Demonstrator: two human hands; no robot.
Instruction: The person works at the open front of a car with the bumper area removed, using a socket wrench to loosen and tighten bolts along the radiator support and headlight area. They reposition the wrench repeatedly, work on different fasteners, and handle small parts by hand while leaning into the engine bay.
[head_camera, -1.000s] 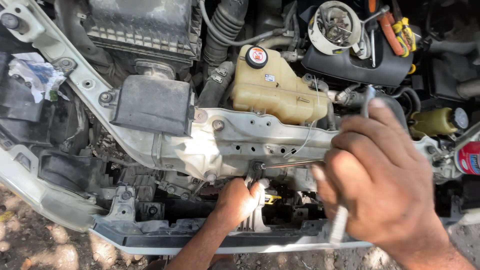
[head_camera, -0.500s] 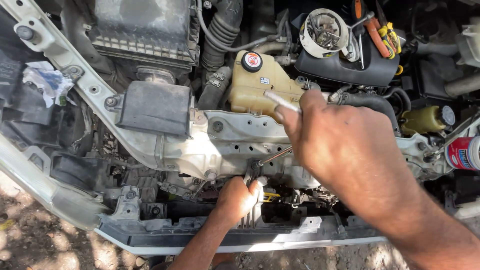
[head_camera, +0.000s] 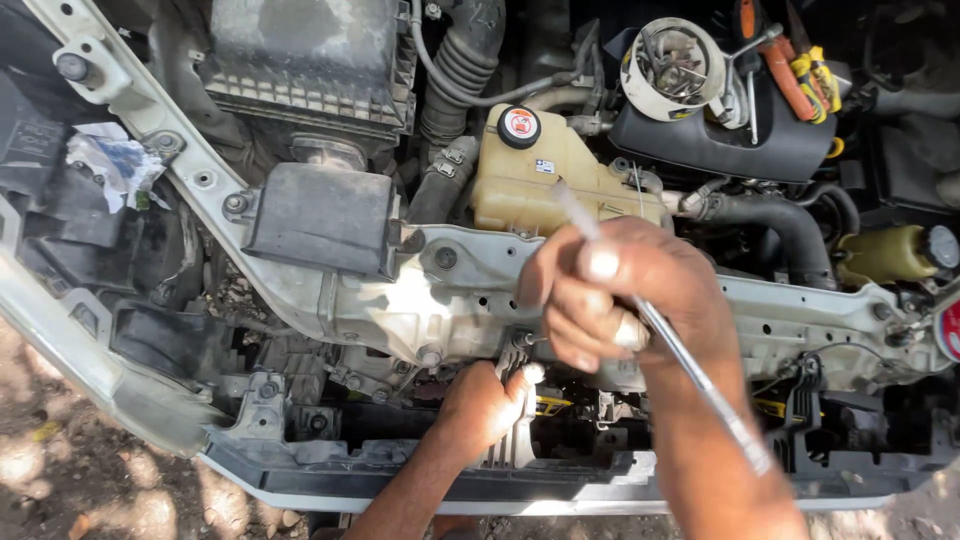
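I look down into an open car engine bay. My right hand (head_camera: 625, 300) is closed around a long thin metal tool (head_camera: 700, 385) that runs from upper left to lower right, blurred by motion, over the white front crossmember (head_camera: 800, 320). My left hand (head_camera: 485, 405) reaches up from below and grips a part just under the crossmember, beside a bolt (head_camera: 520, 340). What the tool's tip touches is hidden by my fingers.
A yellowed coolant tank (head_camera: 540, 185) with a black cap sits behind my right hand. A black box (head_camera: 325, 215) and air filter housing (head_camera: 300, 60) lie to the left. A white tub of tools (head_camera: 672, 65) rests on the battery; a rag (head_camera: 110, 165) lies far left.
My right hand has swung with the metal tool from the right side toward the centre and turned it to a diagonal. My left hand has stayed in place under the crossmember.
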